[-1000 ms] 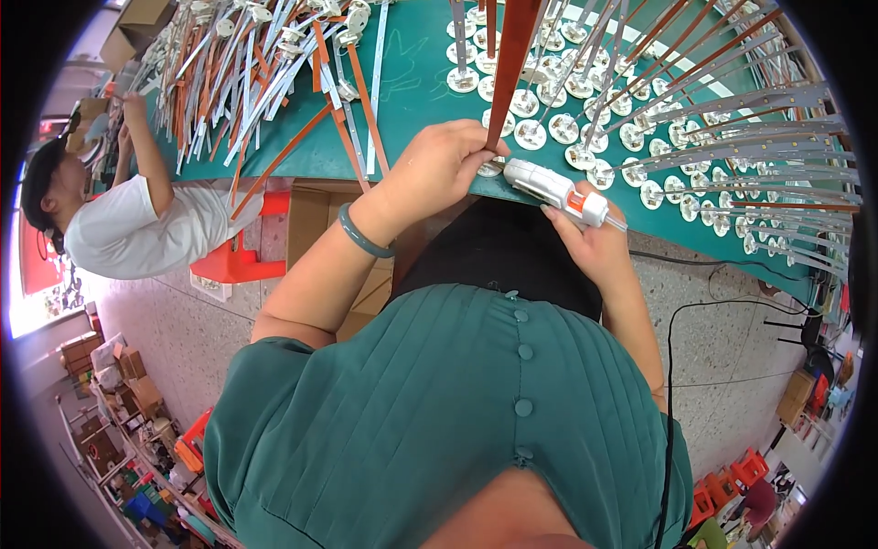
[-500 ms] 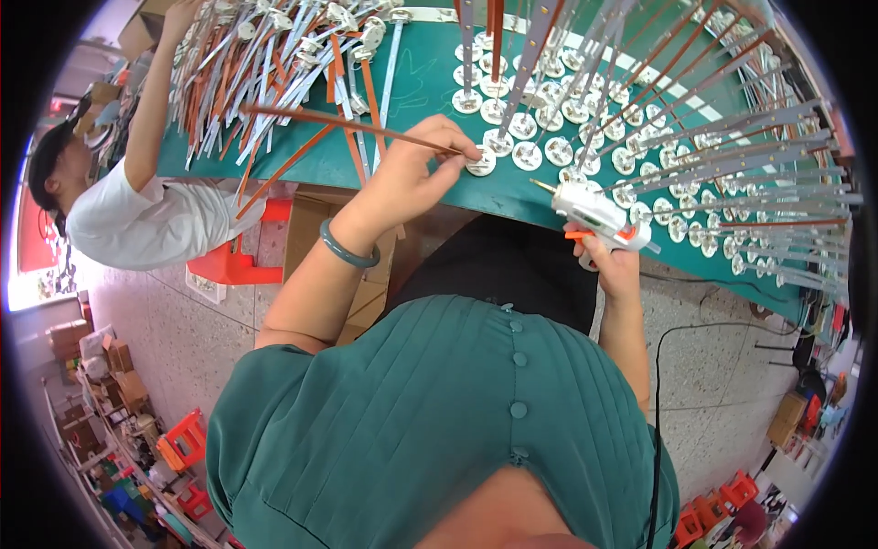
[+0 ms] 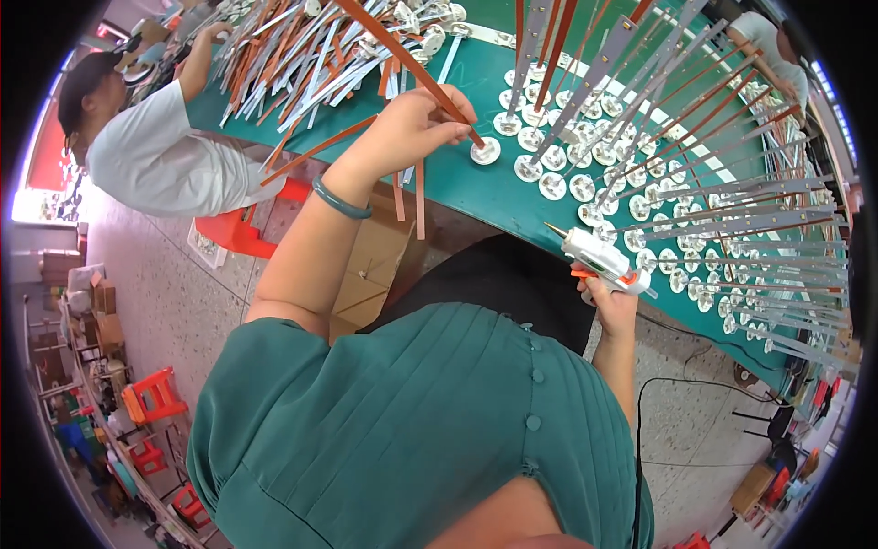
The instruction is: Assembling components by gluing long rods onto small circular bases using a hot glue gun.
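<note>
My left hand (image 3: 422,123) pinches a reddish-brown strip (image 3: 389,41) near its lower end. The strip leans up and to the left, its foot meeting a small white round base (image 3: 485,151) near the table's front edge. In my right hand (image 3: 608,300) is a white glue gun (image 3: 596,254) with an orange trigger. Its metal nozzle points left over the table edge, apart from the strip and the base. My fingers wrap its handle, partly hidden behind the gun body.
On the green table (image 3: 476,197), several white bases with upright strips (image 3: 585,91) crowd the right side. A heap of loose strips (image 3: 315,64) lies back left. A co-worker (image 3: 151,151) sits at left, another person (image 3: 773,55) is far right. A black cable (image 3: 637,430) hangs beside me.
The strip in my left hand has swung from nearly flat to steeper, its foot at the base. The glue gun stays in my right hand. The whole view has shifted somewhat.
</note>
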### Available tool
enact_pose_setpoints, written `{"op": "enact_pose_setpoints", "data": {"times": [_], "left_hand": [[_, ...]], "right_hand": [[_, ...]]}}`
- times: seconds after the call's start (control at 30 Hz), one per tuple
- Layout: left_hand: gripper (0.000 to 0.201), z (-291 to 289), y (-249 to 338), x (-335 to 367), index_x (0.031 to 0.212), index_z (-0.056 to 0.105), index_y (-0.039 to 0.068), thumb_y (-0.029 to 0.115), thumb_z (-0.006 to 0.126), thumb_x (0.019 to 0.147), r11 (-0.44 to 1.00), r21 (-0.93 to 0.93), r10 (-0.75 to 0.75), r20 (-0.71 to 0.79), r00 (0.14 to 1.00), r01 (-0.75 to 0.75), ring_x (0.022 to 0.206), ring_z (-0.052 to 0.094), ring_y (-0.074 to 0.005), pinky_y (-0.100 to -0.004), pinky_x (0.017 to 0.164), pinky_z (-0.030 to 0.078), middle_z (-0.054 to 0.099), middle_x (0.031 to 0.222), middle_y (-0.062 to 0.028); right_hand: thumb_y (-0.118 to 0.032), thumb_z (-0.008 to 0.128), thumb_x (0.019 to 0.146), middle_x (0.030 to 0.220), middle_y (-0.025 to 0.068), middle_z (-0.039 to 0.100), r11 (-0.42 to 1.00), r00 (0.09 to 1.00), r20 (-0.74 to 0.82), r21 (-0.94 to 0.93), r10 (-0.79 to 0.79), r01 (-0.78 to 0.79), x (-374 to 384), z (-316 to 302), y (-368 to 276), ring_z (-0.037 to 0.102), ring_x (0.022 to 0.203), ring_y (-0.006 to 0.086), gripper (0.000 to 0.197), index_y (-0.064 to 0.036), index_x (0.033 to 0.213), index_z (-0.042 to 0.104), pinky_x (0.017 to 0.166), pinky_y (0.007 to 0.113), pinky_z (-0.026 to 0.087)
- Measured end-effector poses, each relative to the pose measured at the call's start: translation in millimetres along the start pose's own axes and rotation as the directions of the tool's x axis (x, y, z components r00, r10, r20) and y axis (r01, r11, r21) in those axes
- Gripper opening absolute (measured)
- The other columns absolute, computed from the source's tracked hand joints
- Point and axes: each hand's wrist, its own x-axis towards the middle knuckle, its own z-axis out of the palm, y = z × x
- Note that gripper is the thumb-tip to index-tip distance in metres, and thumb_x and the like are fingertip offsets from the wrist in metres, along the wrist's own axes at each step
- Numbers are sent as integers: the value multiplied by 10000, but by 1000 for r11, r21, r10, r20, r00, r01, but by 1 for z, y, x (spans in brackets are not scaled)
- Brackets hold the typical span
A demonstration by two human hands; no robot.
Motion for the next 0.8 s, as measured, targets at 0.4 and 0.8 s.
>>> {"op": "enact_pose_setpoints", "data": {"times": [0.4, 0.8], "left_hand": [[138, 13, -6, 25, 988, 616, 0, 48, 543, 882, 978, 168, 110, 95, 989, -125, 868, 625, -146, -274, 801, 494, 651, 884, -71], [274, 15, -1, 48, 1140, 593, 8, -41, 520, 880, 918, 216, 284, 226, 932, -332, 993, 644, -205, -320, 893, 489, 676, 1025, -93]], "right_hand": [[-166, 677, 819, 967, 140, 688, 999, 999, -24, -6, 41, -41, -2, -1, 0, 622, 724, 125, 421, 49, 1166, 576, 621, 230, 486], [-153, 669, 815, 970, 139, 690, 999, 998, -37, -19, 49, -50, 0, 2, -2, 626, 727, 129, 411, 46, 1162, 578, 625, 238, 494]]}}
